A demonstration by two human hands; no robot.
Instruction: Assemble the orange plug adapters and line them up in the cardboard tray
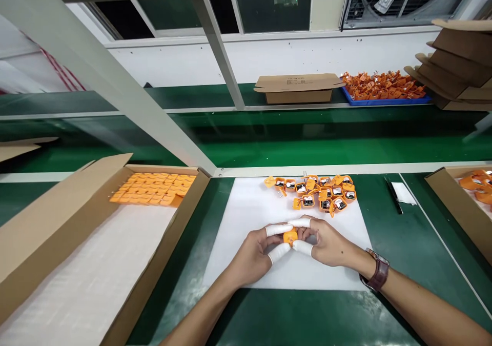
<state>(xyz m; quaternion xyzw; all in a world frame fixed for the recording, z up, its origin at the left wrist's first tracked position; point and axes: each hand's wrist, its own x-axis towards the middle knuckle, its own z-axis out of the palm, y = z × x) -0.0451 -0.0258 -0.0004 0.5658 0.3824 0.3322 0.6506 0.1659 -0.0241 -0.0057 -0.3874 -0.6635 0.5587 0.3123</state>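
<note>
Over a white sheet, my left hand and my right hand meet around one small orange plastic case. Both hands grip it between thumb and forefinger, from opposite sides. White covers sit on those thumbs and forefingers. Beyond my hands lies a loose group of orange cases, several of them with lids open and dark and white parts showing inside. Fine metal prongs stick out from some. The inside of the held case is hidden from me.
On the left, an open cardboard box holds rows of orange cases. A black pen and white paper lie right of the sheet. Another box stands far right. Behind are a blue tray, a carton and stacked boxes.
</note>
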